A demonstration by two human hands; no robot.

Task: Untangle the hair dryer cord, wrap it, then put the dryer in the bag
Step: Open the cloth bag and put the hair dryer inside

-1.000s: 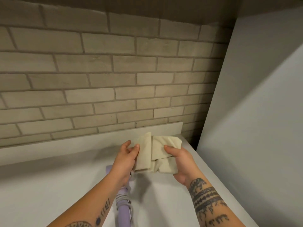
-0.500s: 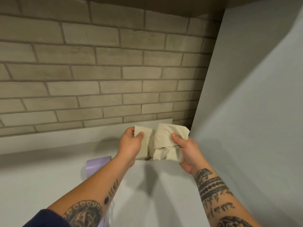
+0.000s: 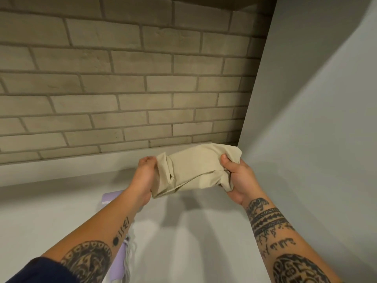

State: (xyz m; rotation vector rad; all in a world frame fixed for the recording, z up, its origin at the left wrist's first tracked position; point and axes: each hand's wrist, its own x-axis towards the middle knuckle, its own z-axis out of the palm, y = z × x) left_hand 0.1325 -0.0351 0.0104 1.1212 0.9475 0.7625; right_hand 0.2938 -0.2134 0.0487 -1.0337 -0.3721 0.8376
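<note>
**Two hands hold one cloth bag over the counter**

One big brick wall (image 3: 122, 78) fills the back. One plain grey wall (image 3: 316, 99) stands on the right. Below them is one white counter (image 3: 51, 221), and it runs from the brick wall down to the front edge.

There is one bag (image 3: 195, 170). It is soft tan cloth, and it is crumpled and folded. It is up in the air, above the back right corner of the counter, and it does not touch the surface.

The two hands hold the bag between them. The left hand (image 3: 144, 178) grips the left end, with its fingers curled into the cloth. The right hand (image 3: 238, 180) grips the right end, with its thumb pressed on top and a bunch of cloth in its palm. Both arms have dark drawings on them. Some marks on the right arm look like letters, but they cannot be read.

There is one purple hair dryer (image 3: 111, 198). It lies on the counter toward the front edge, and the left arm hides most of it. No hand touches it. It is well apart from the bag.

There is one pale cord (image 3: 130, 248). It sits looped against the dryer near the front edge.
</note>
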